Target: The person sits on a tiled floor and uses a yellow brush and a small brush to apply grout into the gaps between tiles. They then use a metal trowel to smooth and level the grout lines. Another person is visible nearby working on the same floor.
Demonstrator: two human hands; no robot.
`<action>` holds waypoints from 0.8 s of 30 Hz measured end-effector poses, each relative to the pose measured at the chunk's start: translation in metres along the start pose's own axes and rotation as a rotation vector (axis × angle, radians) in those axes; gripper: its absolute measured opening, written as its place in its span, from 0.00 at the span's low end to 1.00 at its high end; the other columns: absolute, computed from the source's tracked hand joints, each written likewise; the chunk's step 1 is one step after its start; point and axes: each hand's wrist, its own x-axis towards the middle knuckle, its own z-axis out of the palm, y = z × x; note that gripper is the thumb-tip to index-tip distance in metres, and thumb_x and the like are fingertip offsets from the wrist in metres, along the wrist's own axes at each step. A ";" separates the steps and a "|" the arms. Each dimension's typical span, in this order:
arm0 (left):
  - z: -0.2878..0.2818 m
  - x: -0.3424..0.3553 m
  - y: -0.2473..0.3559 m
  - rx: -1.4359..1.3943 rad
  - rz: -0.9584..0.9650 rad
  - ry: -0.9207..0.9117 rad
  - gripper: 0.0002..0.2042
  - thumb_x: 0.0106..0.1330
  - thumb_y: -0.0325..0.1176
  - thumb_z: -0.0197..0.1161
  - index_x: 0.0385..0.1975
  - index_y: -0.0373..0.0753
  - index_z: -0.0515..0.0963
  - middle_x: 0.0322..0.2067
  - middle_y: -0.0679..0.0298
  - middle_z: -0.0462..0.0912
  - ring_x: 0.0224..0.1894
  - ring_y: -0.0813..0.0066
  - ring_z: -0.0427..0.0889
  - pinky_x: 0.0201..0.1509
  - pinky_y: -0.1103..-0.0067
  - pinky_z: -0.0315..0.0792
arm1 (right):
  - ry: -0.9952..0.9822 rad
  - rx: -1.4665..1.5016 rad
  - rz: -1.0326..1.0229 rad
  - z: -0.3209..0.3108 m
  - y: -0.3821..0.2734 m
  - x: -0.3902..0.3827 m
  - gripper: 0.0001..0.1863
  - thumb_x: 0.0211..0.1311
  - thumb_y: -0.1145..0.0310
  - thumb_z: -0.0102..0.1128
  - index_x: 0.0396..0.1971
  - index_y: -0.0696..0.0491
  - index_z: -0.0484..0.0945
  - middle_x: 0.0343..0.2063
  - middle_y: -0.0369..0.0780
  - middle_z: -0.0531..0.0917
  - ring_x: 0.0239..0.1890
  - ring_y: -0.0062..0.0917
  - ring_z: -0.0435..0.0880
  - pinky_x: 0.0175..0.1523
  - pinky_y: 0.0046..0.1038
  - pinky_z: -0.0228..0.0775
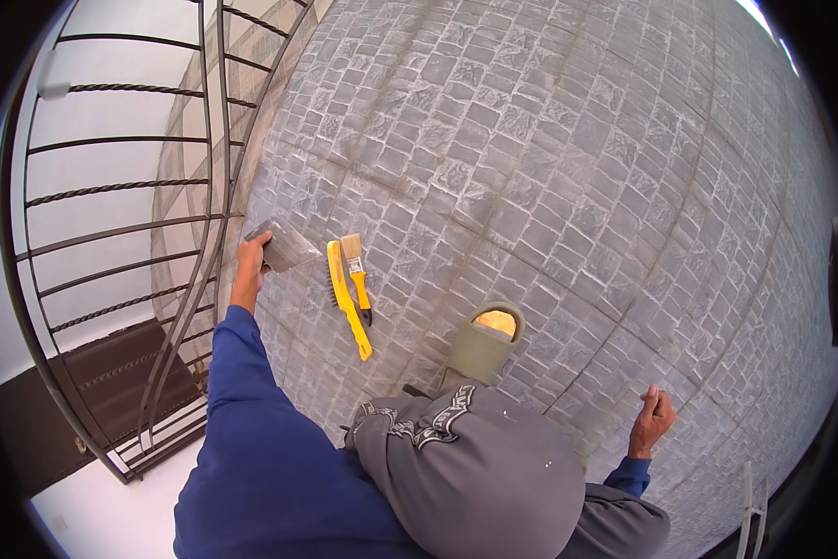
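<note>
My left hand (251, 253) reaches out to the edge of the tiled floor and grips a flat grey scraper-like tool (285, 246) by the black metal railing. Just right of it lie a yellow-handled wire brush (346, 300) and a small paintbrush with a yellow handle (355, 273), side by side on the grey paving tiles. My right hand (654, 415) rests apart on the tiles at the right, fingers curled, holding nothing visible. My bent knee in grey trousers (465, 466) and an olive slipper (482, 345) fill the lower middle.
A curved black metal railing (209, 224) with twisted bars borders the tiled floor (568, 168) on the left; beyond it there is a drop to a dark door and white ground below. Thin white rods (747, 503) stand at the lower right.
</note>
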 end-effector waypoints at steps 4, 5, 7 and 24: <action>-0.005 0.023 0.004 -0.099 0.006 0.066 0.17 0.62 0.40 0.62 0.44 0.34 0.76 0.38 0.61 0.81 0.35 0.68 0.81 0.37 0.66 0.75 | -0.035 -0.418 -0.023 -0.001 0.008 -0.017 0.17 0.69 0.57 0.54 0.34 0.58 0.79 0.17 0.33 0.70 0.19 0.18 0.65 0.25 0.25 0.56; -0.004 0.029 0.007 -0.093 -0.005 0.074 0.18 0.63 0.41 0.62 0.46 0.34 0.76 0.40 0.61 0.81 0.37 0.68 0.81 0.38 0.65 0.76 | 0.078 -0.439 -0.065 -0.004 0.012 -0.018 0.17 0.69 0.56 0.54 0.37 0.58 0.79 0.18 0.33 0.71 0.20 0.18 0.67 0.26 0.25 0.58; -0.002 0.045 0.011 -0.148 0.020 0.049 0.20 0.61 0.40 0.64 0.46 0.32 0.75 0.40 0.58 0.80 0.38 0.65 0.80 0.39 0.64 0.75 | 0.252 -0.452 -0.091 -0.017 0.019 -0.015 0.18 0.69 0.56 0.54 0.41 0.58 0.80 0.21 0.33 0.75 0.23 0.18 0.71 0.28 0.26 0.62; -0.027 0.207 0.019 -0.103 0.060 -0.120 0.19 0.65 0.41 0.61 0.51 0.38 0.75 0.49 0.60 0.79 0.50 0.67 0.78 0.54 0.69 0.72 | 0.395 1.501 0.556 -0.050 0.018 -0.047 0.46 0.64 0.29 0.31 0.64 0.56 0.61 0.51 0.52 0.73 0.54 0.40 0.72 0.63 0.42 0.63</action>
